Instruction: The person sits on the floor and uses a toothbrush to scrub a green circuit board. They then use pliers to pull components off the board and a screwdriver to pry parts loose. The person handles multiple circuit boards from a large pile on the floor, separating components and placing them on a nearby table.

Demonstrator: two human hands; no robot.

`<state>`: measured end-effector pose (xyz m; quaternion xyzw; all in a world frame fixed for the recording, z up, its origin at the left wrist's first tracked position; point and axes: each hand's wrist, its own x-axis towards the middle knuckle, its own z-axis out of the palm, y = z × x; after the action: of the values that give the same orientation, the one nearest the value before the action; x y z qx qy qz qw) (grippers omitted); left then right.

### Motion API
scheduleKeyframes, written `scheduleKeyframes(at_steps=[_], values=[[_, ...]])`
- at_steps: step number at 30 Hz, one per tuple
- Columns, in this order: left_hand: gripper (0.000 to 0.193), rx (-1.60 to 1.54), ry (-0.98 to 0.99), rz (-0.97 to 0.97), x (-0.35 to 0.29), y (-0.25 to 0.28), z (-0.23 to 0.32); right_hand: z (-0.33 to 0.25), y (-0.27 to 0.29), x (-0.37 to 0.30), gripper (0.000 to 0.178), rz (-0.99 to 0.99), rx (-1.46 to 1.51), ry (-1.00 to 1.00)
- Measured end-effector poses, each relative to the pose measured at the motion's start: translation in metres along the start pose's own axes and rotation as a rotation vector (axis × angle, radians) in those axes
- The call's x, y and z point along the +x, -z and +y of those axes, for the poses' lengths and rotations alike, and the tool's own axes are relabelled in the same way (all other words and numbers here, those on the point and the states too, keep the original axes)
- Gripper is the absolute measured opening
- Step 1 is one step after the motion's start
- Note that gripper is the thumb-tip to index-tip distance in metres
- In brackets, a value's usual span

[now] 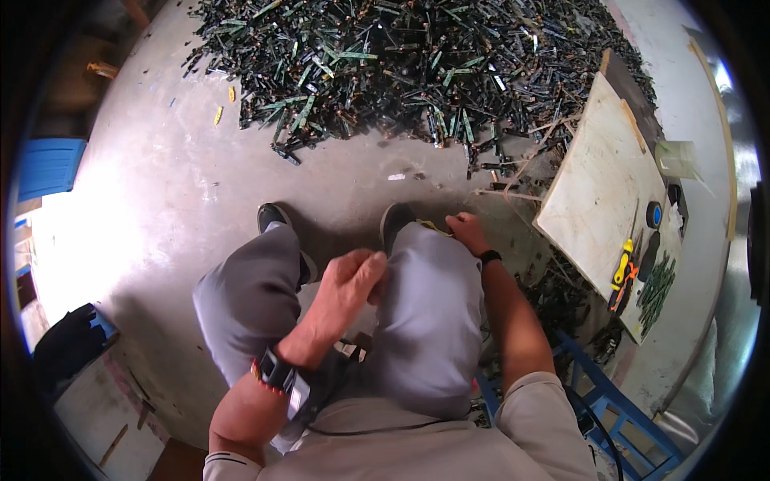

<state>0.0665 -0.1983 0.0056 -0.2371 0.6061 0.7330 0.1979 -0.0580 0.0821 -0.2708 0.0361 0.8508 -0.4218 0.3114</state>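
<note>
My left hand [353, 279] is closed in front of my right knee, its thumb pressed along the curled fingers. Whatever it may grip is hidden from above. My right hand [468, 232] is closed at the outer side of the same knee. From its fingertips a thin yellow piece [434, 228], like a cord or slim handle, runs toward my shoe; its kind is too small to make out. Beyond my feet lies a large heap of narrow dark and green strips [385, 72], like small circuit boards.
At the right, a pale board [603, 180] carries a yellow-handled screwdriver [622, 264], orange-handled pliers [624, 290], a blue tape roll [654, 214] and a bundle of green strips [658, 290]. A blue stool frame [618, 409] stands by my right hip. Sticks [525, 180] lie near the board.
</note>
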Motion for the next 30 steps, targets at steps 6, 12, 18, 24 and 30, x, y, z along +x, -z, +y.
scheduleKeyframes(at_steps=[6,12,18,24,30], values=[[0.035,0.196,0.054,-0.019,-0.016,0.011,0.017,0.052,-0.025,0.076,0.016,0.338,-0.274,0.117],[0.029,0.301,0.193,-0.061,-0.020,0.026,0.004,0.024,-0.001,0.116,0.015,0.518,-0.413,-0.133],[0.026,0.335,0.255,-0.114,-0.019,0.033,0.005,0.044,0.011,0.149,0.016,0.586,-0.442,-0.165],[0.022,0.335,0.179,-0.148,-0.014,0.039,0.003,0.065,0.008,0.179,0.022,0.631,-0.436,-0.178],[0.019,0.310,0.266,-0.110,-0.011,0.038,0.008,0.053,0.002,0.179,0.030,0.644,-0.430,-0.129]])
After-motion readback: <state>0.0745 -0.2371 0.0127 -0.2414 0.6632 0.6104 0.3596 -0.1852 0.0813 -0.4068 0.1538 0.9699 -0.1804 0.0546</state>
